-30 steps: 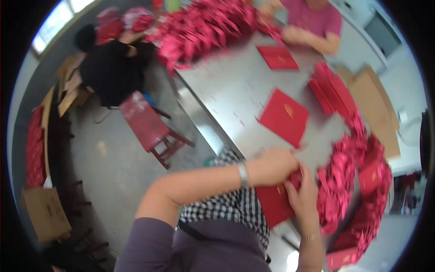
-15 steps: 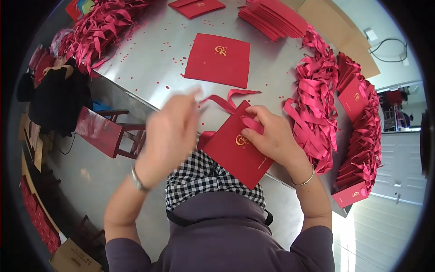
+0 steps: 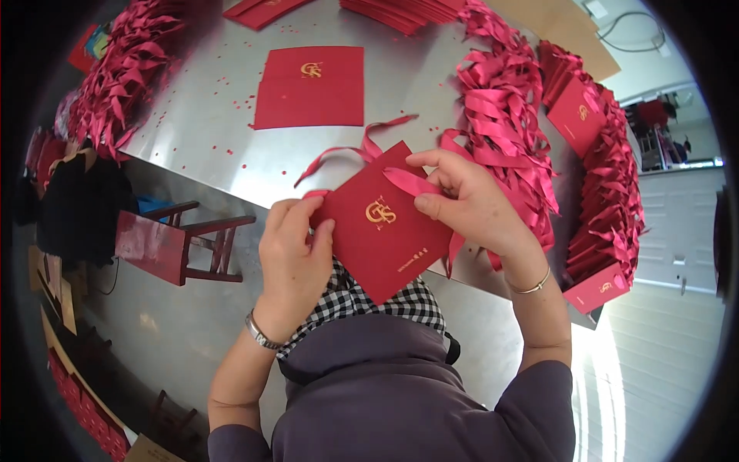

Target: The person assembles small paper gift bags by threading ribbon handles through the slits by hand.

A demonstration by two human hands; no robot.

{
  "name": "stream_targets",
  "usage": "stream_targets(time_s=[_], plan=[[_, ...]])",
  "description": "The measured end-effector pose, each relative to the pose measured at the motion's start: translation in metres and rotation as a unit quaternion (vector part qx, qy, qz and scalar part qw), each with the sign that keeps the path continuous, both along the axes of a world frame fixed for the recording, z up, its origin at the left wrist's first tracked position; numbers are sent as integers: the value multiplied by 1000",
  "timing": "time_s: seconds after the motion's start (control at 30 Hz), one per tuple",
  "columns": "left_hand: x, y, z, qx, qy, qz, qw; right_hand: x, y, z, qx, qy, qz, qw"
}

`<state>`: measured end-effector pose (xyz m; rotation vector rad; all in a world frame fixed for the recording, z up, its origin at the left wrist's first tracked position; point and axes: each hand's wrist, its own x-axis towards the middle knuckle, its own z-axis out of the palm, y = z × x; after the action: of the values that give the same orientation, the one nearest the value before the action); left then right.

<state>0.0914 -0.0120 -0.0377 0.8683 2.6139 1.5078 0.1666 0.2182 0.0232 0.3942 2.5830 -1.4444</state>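
A small red paper bag [image 3: 360, 237] with a gold emblem is tilted over my lap at the table's front edge. Its left corner is in my left hand [image 3: 296, 250], thumb on the front face and fingers curled, a bit of pink ribbon showing at the fingertips. On the opposite side, my right hand [image 3: 473, 196] is closed, thumb and fingers pinching a pink ribbon [image 3: 409, 183] that crosses the bag's front near its upper edge. Another ribbon length [image 3: 368, 143] trails from behind the bag onto the table. What the curled fingers hide cannot be made out.
A flat red bag [image 3: 312, 96] lies ahead on the metal table [image 3: 208, 165], among scattered red paper dots. Pink ribbons [image 3: 504, 131] heap at the right, beside a row of ribboned bags [image 3: 604, 192]. More ribbons [image 3: 127, 77] pile far left. A red wooden stool [image 3: 154, 242] stands left.
My left hand has come down from its blurred, raised position to the bag's left corner. The bag has shifted slightly left and its front is seen more fully. The view has moved right.
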Motion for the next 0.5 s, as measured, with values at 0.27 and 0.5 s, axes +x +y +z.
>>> stream_targets(time_s=[0.27, 0.5], plan=[[-31, 27, 10, -94, 161, -28, 982, 68, 7, -7, 88, 213, -164, 959], [-45, 41, 11, -94, 147, -69, 982, 86, 12, -21, 376, 273, -46, 884]])
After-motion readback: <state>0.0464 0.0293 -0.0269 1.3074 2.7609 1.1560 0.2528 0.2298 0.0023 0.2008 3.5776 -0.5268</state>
